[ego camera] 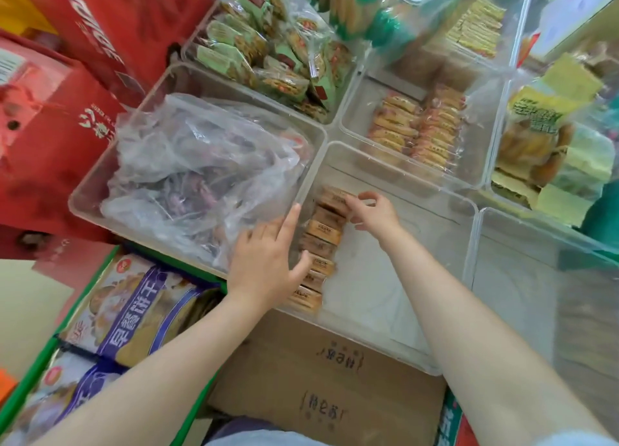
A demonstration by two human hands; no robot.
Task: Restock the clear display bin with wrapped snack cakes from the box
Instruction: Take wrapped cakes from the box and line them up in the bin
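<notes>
Our right hand (375,211) pinches the farthest wrapped snack cake (335,197) of the row along the clear display bin's (385,311) left wall; our left hand (268,261), fingers spread, rests beside that row's near end.

My left hand (268,261) covers part of the snack cake row (321,241), so I can't read those wrappers. Under the crumpled plastic bag (201,164), left of centre, the contents are a purple smear. The cardboard box (321,375) runs off the bottom edge. Upper-right bins (495,26) blur out.
</notes>
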